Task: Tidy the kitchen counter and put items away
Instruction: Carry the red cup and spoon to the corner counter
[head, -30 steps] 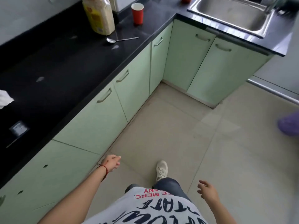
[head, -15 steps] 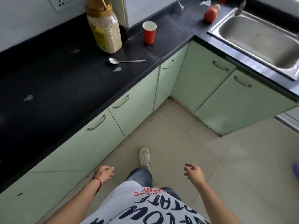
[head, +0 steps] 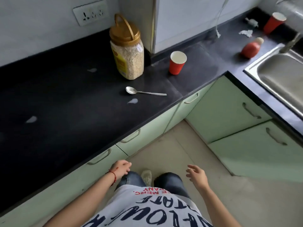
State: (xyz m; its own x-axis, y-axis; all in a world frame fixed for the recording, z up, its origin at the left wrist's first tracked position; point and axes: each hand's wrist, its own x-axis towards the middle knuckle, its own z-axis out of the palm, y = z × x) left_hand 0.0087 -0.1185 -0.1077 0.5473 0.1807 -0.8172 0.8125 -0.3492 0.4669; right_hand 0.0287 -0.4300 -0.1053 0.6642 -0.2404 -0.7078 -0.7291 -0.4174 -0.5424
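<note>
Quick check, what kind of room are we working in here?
Most likely a small home or office kitchen: a black counter over green cabinets, a steel sink, and a jar of oats beside a spoon.

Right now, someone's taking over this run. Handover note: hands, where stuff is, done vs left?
Left hand: empty, loosely curled, low beside the cabinet front.
Right hand: empty, fingers spread, over the floor.
On the black counter: oats jar with lid on, red cup upright, spoon lying near the front edge.
Toward the sink: red sauce bottle, second red cup, crumpled scraps.
White spills dot the counter.
Done: nothing evident.
Left: put everything away, bin the scraps, wipe the spills.
</note>
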